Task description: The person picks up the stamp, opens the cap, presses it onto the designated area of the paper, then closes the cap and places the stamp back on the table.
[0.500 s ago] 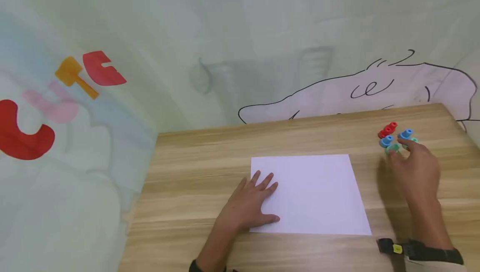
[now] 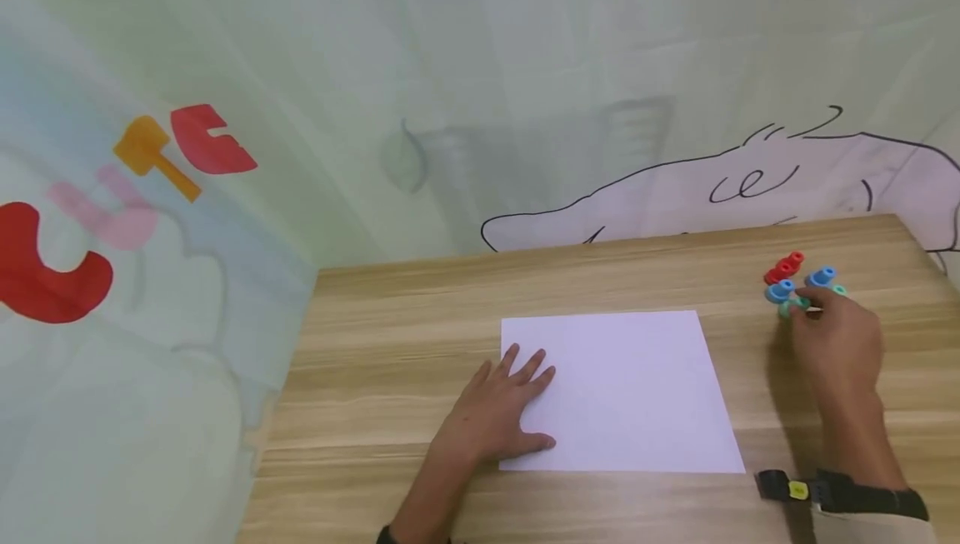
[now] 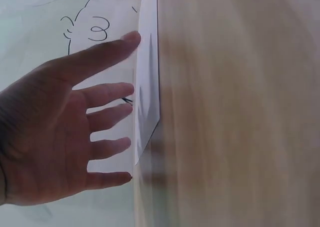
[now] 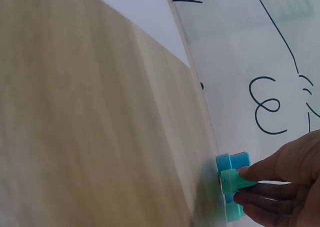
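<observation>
My right hand point(image 2: 840, 342) pinches a mint-green stepped plastic peg point(image 4: 229, 181) at two o'clock from the white rectangular paper sheet point(image 2: 630, 394); my left hand point(image 2: 489, 417) rests, fingers spread, on its nine-o'clock edge. Grasping seems in hand; next calls for lifting clear of the blue plastic pegs point(image 2: 778, 292).

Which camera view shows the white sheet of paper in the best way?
The head view: the white sheet of paper appears nearly whole from above; the left hand covers only part of one side. The left wrist view shows it as a narrow, foreshortened strip; the right wrist view shows just a corner portion.
</observation>
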`<action>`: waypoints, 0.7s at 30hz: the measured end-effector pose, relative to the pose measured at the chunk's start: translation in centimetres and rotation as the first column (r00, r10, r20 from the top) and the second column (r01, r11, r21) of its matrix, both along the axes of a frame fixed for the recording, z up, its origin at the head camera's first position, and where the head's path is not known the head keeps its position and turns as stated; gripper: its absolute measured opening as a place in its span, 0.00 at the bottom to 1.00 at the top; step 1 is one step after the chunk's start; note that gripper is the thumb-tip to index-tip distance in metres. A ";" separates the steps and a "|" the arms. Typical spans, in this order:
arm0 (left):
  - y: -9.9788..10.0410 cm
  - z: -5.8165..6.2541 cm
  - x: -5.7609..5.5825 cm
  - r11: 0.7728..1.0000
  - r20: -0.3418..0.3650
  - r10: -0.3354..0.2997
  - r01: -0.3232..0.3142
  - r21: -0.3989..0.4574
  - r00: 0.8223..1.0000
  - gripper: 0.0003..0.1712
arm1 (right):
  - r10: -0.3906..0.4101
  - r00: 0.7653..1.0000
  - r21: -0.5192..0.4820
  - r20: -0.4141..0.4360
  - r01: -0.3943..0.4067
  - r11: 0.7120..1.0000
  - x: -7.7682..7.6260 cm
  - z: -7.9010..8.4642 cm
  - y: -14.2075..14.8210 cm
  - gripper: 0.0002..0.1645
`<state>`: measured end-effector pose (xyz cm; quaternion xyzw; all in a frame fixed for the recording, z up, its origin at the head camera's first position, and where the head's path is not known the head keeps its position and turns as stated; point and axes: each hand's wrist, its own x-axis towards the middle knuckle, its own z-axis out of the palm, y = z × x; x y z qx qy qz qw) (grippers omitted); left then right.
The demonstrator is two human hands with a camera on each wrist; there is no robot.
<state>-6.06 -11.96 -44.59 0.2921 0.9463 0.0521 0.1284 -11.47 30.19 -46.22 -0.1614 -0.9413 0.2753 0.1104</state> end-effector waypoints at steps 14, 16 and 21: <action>-0.4 3.7 -0.7 0.947 -0.231 -0.077 0.143 0.287 0.970 0.33 | -0.062 0.991 -0.092 -0.120 0.051 0.994 4.2 6.0 -2.9 0.26; -0.2 4.2 -0.6 0.923 -0.283 -0.058 0.160 0.351 0.957 0.30 | 0.002 0.978 -0.133 -0.209 -0.031 0.991 4.6 7.0 -4.4 0.23; 0.6 5.3 -0.6 0.819 -0.407 0.003 0.232 0.525 0.913 0.24 | 0.150 0.940 -0.206 -0.306 -0.219 0.954 5.6 9.1 -8.6 0.19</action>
